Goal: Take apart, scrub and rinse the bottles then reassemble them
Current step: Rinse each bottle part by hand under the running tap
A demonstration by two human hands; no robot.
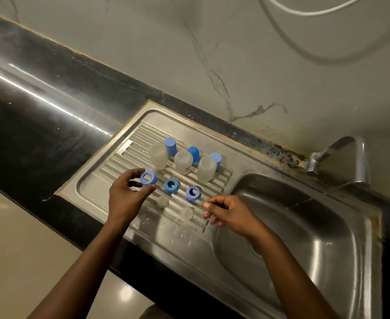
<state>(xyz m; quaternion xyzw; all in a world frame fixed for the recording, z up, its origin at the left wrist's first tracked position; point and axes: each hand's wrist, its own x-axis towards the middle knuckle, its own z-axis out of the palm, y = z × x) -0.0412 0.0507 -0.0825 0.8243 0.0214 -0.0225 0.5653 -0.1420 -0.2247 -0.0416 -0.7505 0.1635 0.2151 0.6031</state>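
Left hand [126,199]: fingers [151,188] pinch a blue screw ring [148,177] by its rim, raised just above the draining board [102,187].

Right hand [228,214]: fingers [209,205] loosely curled at the board's basin edge. Whether they hold a clear part cannot be told.

On the ribs lie two more rings [171,185], two clear teats [162,201] nearer the person, three upturned bottles [183,161] and three blue caps [170,146] behind. Reassembly appears to be starting.

Risks, as judged:
- The light rim pinch on a wet ring may slip, and the ring could roll along the ribs into the sink basin [304,226].
- The teats are nearly invisible on steel, so a wrist could sweep one off.
- A reaching hand could topple the close-set bottles.
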